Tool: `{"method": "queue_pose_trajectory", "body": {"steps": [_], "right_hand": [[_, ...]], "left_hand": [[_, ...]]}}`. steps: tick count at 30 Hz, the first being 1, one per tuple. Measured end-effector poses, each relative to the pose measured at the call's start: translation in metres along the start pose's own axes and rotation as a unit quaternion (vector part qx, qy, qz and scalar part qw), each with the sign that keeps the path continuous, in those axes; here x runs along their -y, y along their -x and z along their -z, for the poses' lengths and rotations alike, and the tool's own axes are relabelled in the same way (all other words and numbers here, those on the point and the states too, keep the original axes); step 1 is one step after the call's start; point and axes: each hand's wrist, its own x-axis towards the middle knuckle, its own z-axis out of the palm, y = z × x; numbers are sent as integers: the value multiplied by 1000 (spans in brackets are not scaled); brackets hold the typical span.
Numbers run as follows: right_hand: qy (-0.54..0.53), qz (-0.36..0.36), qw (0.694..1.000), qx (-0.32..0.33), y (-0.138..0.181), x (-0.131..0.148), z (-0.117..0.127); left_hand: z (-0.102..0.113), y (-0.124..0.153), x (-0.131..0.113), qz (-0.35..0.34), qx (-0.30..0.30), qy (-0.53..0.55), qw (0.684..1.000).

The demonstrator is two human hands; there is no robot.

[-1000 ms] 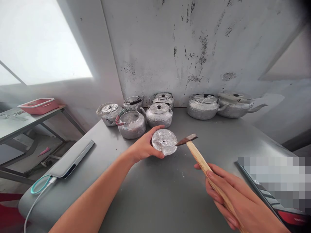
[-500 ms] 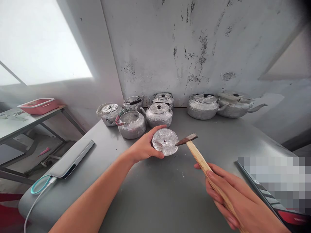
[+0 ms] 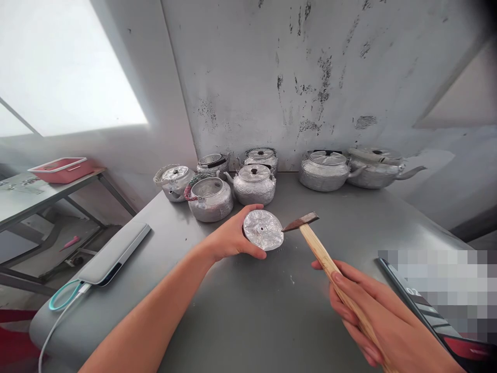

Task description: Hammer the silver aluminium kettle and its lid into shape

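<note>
My left hand (image 3: 237,235) grips a round silver kettle lid (image 3: 264,230) by its left edge, thumb in front and fingers behind. The lid has a small hole in its middle and is held tilted above the table. A hammer (image 3: 322,254) with a wooden handle and a dark, wedge-shaped metal head is in my right hand (image 3: 361,305). The pointed end of the hammer head is at the lid's right rim; I cannot tell whether they touch. Behind the lid stands an open kettle (image 3: 212,204) with a red and green wrapped handle.
Several more silver kettles, such as a lidded kettle (image 3: 254,186) and a long-spouted kettle (image 3: 375,171), line the wall. A white power bank (image 3: 116,254) with a cable lies left on the grey table (image 3: 233,321). A pink basket (image 3: 62,171) sits on a side table.
My left hand has turned the lid, so its face looks different and the hole sits slightly lower. The hammer has shifted slightly right.
</note>
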Motion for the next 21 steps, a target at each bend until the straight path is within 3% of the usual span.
{"method": "queue_pose_trajectory", "body": {"steps": [6, 11, 21], "right_hand": [[-7, -1, 1000, -1, 0, 0, 1], [-14, -1, 1000, -6, -3, -1, 0], [-23, 0, 1000, -3, -1, 1, 2]], "left_hand": [[-4, 3, -3, -46, -11, -121, 992], [-7, 2, 5, -93, 17, -231, 968], [-13, 3, 11, -80, 70, -352, 930]]}}
